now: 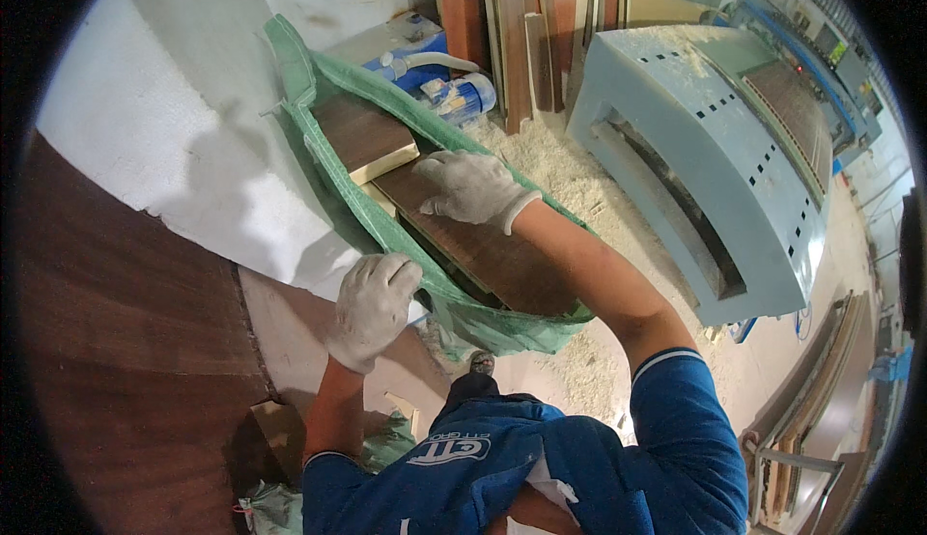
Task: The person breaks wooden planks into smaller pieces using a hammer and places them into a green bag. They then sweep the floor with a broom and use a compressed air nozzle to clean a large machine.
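A long green mesh sack point(463, 318) lies open in front of me, with brown wood-faced boards inside. One brown board point(483, 245) runs along its near part. Farther in, a second brown board point(359, 134) with a pale cut end overlaps it. My left hand point(375, 311), in a whitish work glove, is closed on the sack's left rim. My right hand point(475, 187), gloved the same way, reaches across the right rim and rests on the near board beside the pale end, its thumb and fingers apart.
A blue motor point(465, 98) stands beyond the sack near tall leaning panels point(536, 42). To the right is a large grey-blue machine point(700, 163), with sawdust point(589, 183) on the floor beside it. A dark brown sheet point(135, 342) lies at left; stacked boards point(816, 390) lean at lower right.
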`<state>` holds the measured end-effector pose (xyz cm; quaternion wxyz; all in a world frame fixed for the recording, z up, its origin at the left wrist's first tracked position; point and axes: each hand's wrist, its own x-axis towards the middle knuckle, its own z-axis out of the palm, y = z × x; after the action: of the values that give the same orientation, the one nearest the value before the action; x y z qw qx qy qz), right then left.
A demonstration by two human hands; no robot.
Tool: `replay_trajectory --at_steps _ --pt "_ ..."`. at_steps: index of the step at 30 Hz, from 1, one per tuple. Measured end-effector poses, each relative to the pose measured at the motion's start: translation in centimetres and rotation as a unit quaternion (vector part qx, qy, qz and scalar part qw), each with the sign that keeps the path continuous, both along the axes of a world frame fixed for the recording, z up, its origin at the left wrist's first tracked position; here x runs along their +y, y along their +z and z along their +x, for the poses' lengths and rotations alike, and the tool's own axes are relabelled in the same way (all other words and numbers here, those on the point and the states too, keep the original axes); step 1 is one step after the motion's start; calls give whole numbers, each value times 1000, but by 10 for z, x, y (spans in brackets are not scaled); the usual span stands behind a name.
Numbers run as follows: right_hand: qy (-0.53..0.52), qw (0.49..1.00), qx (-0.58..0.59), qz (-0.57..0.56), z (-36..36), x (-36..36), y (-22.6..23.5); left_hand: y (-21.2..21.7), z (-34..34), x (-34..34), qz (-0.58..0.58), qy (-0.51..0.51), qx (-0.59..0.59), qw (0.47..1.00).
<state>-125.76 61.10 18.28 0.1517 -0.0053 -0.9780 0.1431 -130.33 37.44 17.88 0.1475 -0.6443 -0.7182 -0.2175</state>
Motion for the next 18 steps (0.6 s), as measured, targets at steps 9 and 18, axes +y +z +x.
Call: replay_trajectory --at_steps 9,18 --pt "10 990 -130 -45 -93 10 -44 -12 0 10 52 -7 -57 997" --pt "46 992 -114 6 -21 45 -23 -23 41 51 41 -59 -123 990"
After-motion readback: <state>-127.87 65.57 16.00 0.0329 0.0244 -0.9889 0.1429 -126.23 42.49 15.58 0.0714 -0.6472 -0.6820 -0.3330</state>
